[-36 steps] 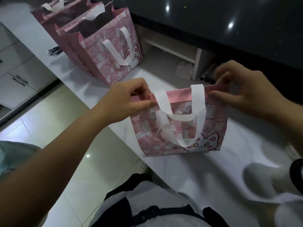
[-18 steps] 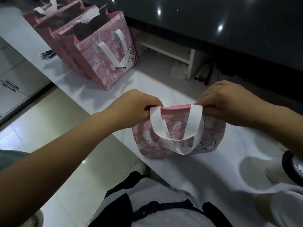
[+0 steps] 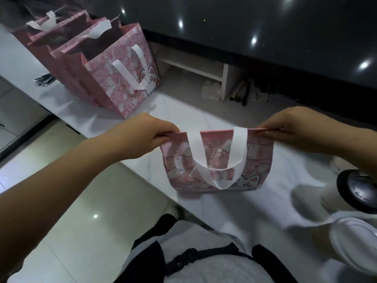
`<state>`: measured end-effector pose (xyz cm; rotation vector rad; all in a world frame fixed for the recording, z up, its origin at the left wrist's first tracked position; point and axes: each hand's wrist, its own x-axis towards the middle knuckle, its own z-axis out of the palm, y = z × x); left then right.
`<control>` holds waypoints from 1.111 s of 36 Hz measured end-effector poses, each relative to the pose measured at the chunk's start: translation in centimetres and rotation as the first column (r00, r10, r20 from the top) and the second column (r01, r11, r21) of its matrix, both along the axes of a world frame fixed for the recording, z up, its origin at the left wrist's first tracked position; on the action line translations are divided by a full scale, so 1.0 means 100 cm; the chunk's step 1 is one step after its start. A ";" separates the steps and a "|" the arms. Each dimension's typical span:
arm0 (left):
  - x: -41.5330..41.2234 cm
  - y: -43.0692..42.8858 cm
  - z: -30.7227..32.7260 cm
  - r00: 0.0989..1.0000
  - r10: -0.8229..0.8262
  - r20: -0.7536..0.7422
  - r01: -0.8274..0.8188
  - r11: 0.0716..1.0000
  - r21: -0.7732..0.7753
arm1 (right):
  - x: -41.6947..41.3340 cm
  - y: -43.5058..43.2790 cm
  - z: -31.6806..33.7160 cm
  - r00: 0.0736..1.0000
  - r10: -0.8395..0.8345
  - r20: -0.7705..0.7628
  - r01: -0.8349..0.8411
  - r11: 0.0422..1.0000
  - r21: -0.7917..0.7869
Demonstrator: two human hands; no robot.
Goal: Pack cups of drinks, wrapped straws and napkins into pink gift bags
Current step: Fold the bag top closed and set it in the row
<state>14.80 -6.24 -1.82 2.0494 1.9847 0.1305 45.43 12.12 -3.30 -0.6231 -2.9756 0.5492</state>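
A pink gift bag with a cat print and white handles stands on the white counter in front of me. My left hand pinches the left end of its top rim. My right hand pinches the right end, and the rim is stretched flat between them. Several more pink gift bags stand open in a row at the far left of the counter. At the right edge sit a cup with a black lid and a cup with a white lid.
A bundle of dark wrapped straws lies on the counter left of the row of bags. Behind the counter is a low white shelf with small items on the floor beside it. Pale floor tiles lie to my left.
Both hands slid outward along the bag's rim to its two ends, pulling the mouth flat and lowering the bag a little. The view tilted down, showing the cups more.
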 end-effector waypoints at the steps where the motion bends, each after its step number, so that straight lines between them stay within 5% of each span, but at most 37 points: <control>1: -0.001 0.001 0.001 1.000 -0.014 -0.001 0.014 1.000 -0.005 | 0.002 -0.001 0.000 1.000 -0.007 0.004 0.007 1.000 -0.008; 12: -0.012 0.013 -0.001 0.999 -0.039 -0.024 0.043 0.977 0.211 | 0.016 -0.006 0.005 0.990 -0.139 0.031 0.141 0.987 -0.078; 17: -0.022 0.023 -0.016 0.977 0.117 0.177 -0.166 0.940 0.297 | 0.017 -0.018 0.002 0.966 -0.260 0.000 0.255 0.947 -0.192; 23: -0.026 0.038 -0.041 0.850 0.257 0.459 -0.436 0.832 0.342 | 0.013 -0.054 -0.017 0.901 -0.414 -0.130 0.375 0.894 -0.246; 28: -0.027 0.049 -0.058 0.604 0.353 0.714 -0.630 0.760 0.157 | 0.000 -0.091 -0.038 0.801 -0.495 -0.337 0.479 0.868 -0.135; 31: -0.028 0.056 -0.066 0.492 0.297 0.818 -0.579 0.814 0.053 | -0.013 -0.111 -0.048 0.714 -0.568 -0.409 0.587 0.804 -0.092; 36: -0.037 0.068 -0.076 0.483 0.206 0.851 -0.442 0.896 0.034 | -0.049 -0.147 -0.056 0.591 -0.662 -0.461 0.670 0.721 -0.177; 40: -0.045 0.068 -0.082 0.370 0.126 0.920 -0.289 0.957 -0.015 | -0.077 -0.169 -0.058 0.590 -0.669 -0.452 0.551 0.743 -0.380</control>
